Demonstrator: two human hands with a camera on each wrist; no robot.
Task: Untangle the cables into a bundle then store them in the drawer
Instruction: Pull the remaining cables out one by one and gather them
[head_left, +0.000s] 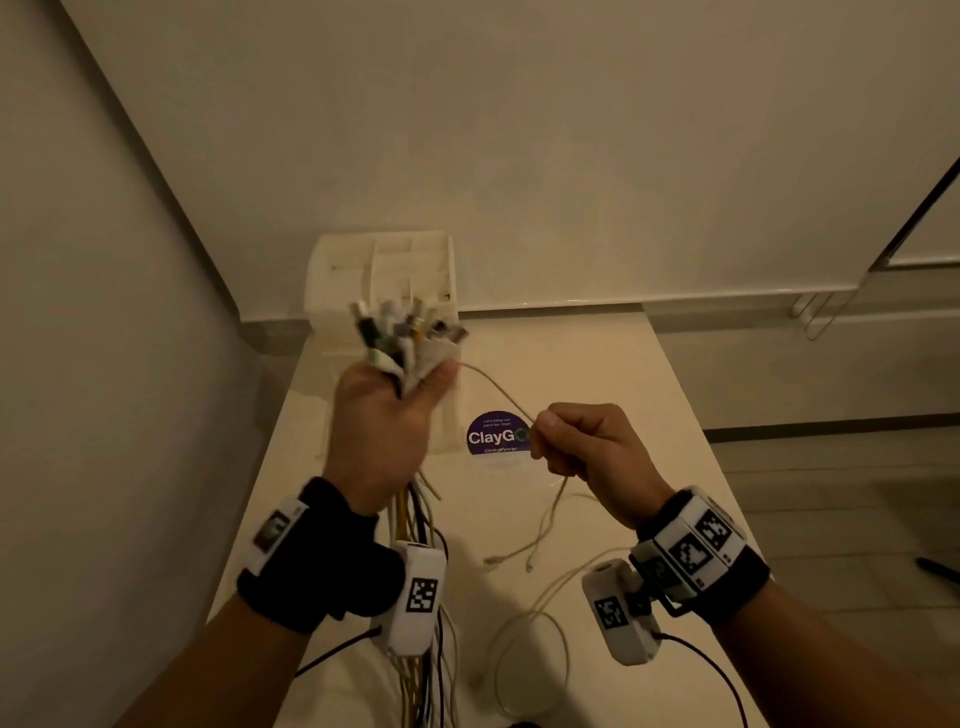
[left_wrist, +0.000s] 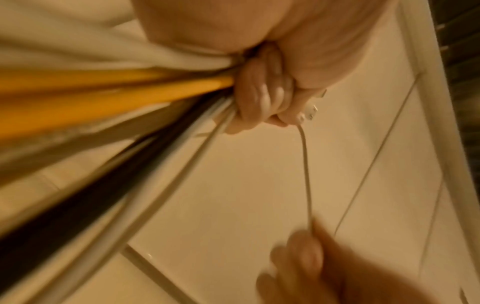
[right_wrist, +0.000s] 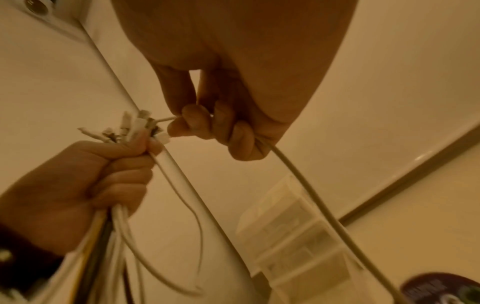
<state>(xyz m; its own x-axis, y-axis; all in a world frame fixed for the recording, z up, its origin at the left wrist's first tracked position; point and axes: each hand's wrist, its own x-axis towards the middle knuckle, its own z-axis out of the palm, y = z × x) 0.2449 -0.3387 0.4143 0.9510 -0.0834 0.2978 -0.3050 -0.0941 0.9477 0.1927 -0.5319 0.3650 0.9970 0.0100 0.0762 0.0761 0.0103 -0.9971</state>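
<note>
White cable (head_left: 498, 392) pinched in right hand (head_left: 587, 457), bundle (head_left: 408, 332) fisted in left hand (head_left: 382, 431)

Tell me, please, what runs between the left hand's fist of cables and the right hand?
In the head view, one thin beige cable spans from the left hand, gripping the mixed cable bundle, to the pinching right hand.

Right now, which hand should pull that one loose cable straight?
Probably the right hand. It already pinches the loose cable, which runs from the bundle. The left hand has its grip full holding that bundle upright.
</note>
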